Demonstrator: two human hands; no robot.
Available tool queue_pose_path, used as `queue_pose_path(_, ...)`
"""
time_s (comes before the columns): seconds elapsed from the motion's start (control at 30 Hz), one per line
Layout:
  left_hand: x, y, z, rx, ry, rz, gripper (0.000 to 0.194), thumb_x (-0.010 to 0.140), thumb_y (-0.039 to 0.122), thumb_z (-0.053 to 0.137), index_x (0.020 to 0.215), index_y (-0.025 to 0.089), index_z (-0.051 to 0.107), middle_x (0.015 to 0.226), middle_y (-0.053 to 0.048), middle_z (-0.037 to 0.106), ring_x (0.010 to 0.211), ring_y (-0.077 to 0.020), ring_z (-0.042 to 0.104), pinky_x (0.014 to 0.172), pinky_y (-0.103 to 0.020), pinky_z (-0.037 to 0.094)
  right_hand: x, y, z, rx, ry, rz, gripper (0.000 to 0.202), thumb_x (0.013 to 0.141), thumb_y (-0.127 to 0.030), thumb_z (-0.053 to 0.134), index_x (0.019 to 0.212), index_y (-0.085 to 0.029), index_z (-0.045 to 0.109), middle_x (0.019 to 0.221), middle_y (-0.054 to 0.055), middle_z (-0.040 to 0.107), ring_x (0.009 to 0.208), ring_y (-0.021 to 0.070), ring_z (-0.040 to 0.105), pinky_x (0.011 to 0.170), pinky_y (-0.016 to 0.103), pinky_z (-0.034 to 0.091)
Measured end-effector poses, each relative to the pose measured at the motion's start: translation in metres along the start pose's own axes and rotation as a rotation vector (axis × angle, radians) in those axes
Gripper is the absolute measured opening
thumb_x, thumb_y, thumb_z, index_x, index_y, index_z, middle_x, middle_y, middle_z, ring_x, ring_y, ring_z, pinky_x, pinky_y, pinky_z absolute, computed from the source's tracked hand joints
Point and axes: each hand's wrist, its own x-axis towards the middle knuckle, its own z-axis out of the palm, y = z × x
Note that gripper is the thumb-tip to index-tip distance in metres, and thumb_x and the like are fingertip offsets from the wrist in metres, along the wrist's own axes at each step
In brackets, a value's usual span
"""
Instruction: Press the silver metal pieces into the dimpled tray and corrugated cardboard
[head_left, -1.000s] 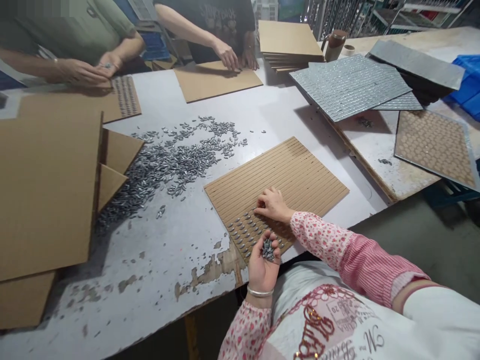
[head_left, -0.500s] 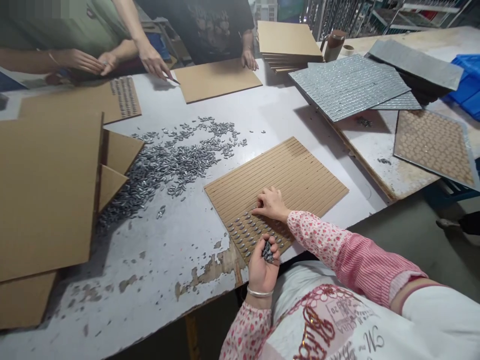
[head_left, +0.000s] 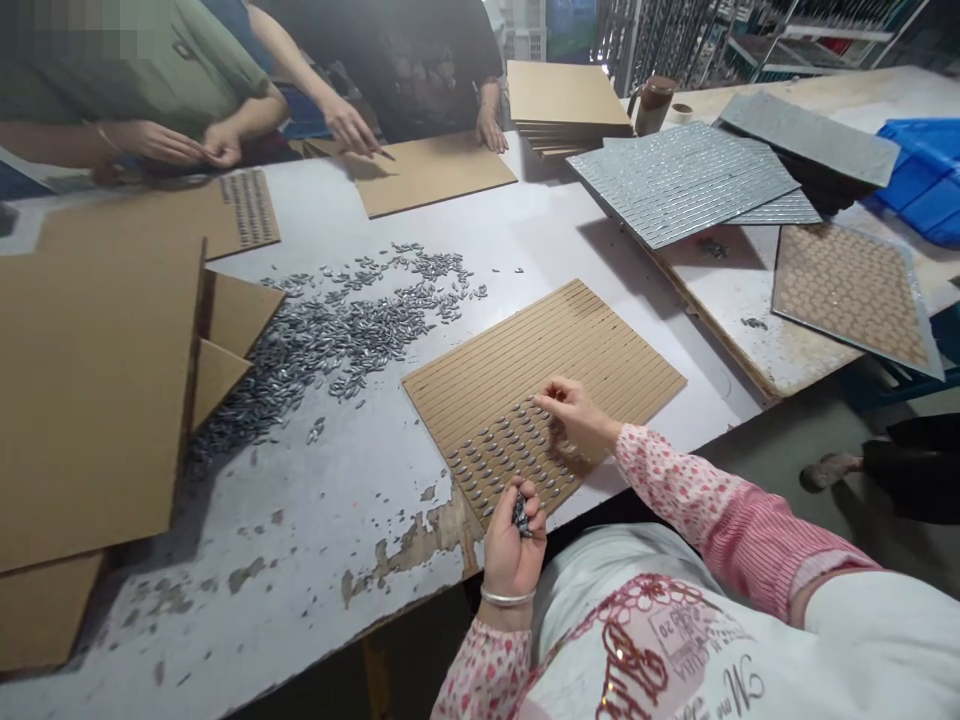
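A brown board [head_left: 517, 350] with narrow parallel grooves lies at a slant in front of me. Rows of small grey metal pellets [head_left: 499, 452], pointed at both ends, sit along the grooves of its near-left part. My left hand [head_left: 516, 535] is cupped around a small heap of the same pellets, just over the board's near edge. Thumb and fingers pinched, my right hand [head_left: 574, 408] touches the board at the far end of the uppermost pellet row. A pellet seems to be at those fingertips, though it is partly hidden.
Loose pellets [head_left: 352, 330] spread over the white table [head_left: 322, 540] at left, beside stacked brown boards [head_left: 90, 400]. Silvery ridged sheets [head_left: 686, 185] lie at right, near a patterned panel [head_left: 847, 295]. Co-workers' hands [head_left: 352, 128] are over boards across the table.
My right hand has moved right along the top pellet row, and that row now holds more pellets. My left hand still cups its heap. The view has shifted slightly.
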Motion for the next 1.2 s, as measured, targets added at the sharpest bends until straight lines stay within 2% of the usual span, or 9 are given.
queue_pose_path(0.07,-0.001,-0.005,0.001,0.008,0.044,-0.034,0.022,0.089,0.011,0.040,0.080,0.012,0.060,0.071,-0.003,0.059,0.050,-0.0032,0.052,0.040,-0.011,0.041,-0.025,-0.002,-0.014,0.091,-0.093,-0.004,0.035,0.081,-0.049,0.056,0.076,-0.014,0.054,0.065,-0.003,0.049,0.057,0.0081,0.042,0.053,0.021,0.034)
queue_pose_path(0.17,0.000,-0.016,0.005,0.043,0.059,-0.066,0.023,0.088,0.010,0.040,0.083,0.010,0.063,0.090,-0.010,0.066,0.080,-0.0138,0.065,0.064,-0.022,0.055,-0.062,-0.007,-0.027,0.103,-0.191,-0.028,0.034,0.080,-0.048,0.057,0.074,-0.014,0.054,0.065,-0.002,0.051,0.057,0.0081,0.044,0.053,0.021,0.037)
queue_pose_path(0.23,0.002,-0.024,0.007,0.034,0.024,-0.091,0.026,0.089,0.011,0.039,0.089,0.009,0.064,0.099,-0.013,0.066,0.095,-0.0195,0.063,0.078,-0.031,0.054,-0.081,-0.011,-0.032,0.032,-0.219,-0.100,0.032,0.083,-0.045,0.055,0.077,-0.014,0.056,0.071,0.001,0.055,0.064,0.0103,0.048,0.060,0.023,0.041)
queue_pose_path(0.33,0.006,-0.032,0.009,0.010,-0.004,-0.112,0.031,0.090,0.014,0.035,0.095,0.009,0.065,0.098,-0.013,0.068,0.094,-0.0195,0.063,0.078,-0.032,0.054,-0.098,-0.017,-0.037,-0.161,-0.266,-0.264,0.026,0.086,-0.041,0.053,0.085,-0.016,0.061,0.083,0.006,0.058,0.082,0.0149,0.050,0.078,0.030,0.041)
queue_pose_path(0.4,0.008,-0.035,0.009,0.009,-0.020,-0.120,0.033,0.091,0.017,0.034,0.097,0.009,0.065,0.097,-0.013,0.068,0.094,-0.0197,0.063,0.075,-0.031,0.054,-0.102,-0.020,-0.038,-0.301,-0.290,-0.343,0.026,0.085,-0.043,0.054,0.091,-0.019,0.062,0.091,0.007,0.057,0.090,0.0171,0.047,0.085,0.033,0.038)
queue_pose_path(0.57,0.008,-0.036,0.006,0.036,-0.078,-0.132,0.033,0.091,0.022,0.036,0.107,0.012,0.062,0.106,-0.013,0.065,0.099,-0.0205,0.060,0.075,-0.033,0.053,-0.103,-0.017,-0.034,-0.508,-0.377,-0.394,0.031,0.085,-0.046,0.051,0.098,-0.020,0.062,0.100,0.008,0.055,0.094,0.0193,0.043,0.084,0.034,0.035)
queue_pose_path(0.87,0.005,-0.042,-0.001,0.008,-0.104,-0.175,0.035,0.092,0.024,0.035,0.111,0.011,0.060,0.111,-0.014,0.064,0.098,-0.0181,0.061,0.083,-0.032,0.050,-0.101,-0.013,-0.038,-0.522,-0.504,-0.480,0.027,0.090,-0.039,0.045,0.095,-0.019,0.061,0.093,0.008,0.055,0.087,0.0178,0.043,0.080,0.032,0.035)
queue_pose_path(1.07,0.004,-0.048,0.003,0.058,-0.019,-0.169,0.034,0.090,0.013,0.035,0.113,0.010,0.060,0.105,-0.013,0.067,0.093,-0.0167,0.063,0.082,-0.031,0.053,-0.105,-0.010,-0.041,-0.527,-0.504,-0.464,0.027,0.091,-0.037,0.043,0.084,-0.016,0.058,0.087,0.008,0.055,0.082,0.0166,0.044,0.077,0.030,0.036)
queue_pose_path(1.2,0.003,-0.051,0.008,0.123,-0.005,-0.152,0.036,0.088,0.009,0.036,0.114,0.012,0.060,0.104,-0.012,0.067,0.090,-0.0160,0.065,0.080,-0.029,0.054,-0.107,-0.010,-0.043,-0.516,-0.509,-0.450,0.024,0.091,-0.035,0.044,0.088,-0.016,0.058,0.089,0.008,0.055,0.085,0.0162,0.044,0.077,0.028,0.037)
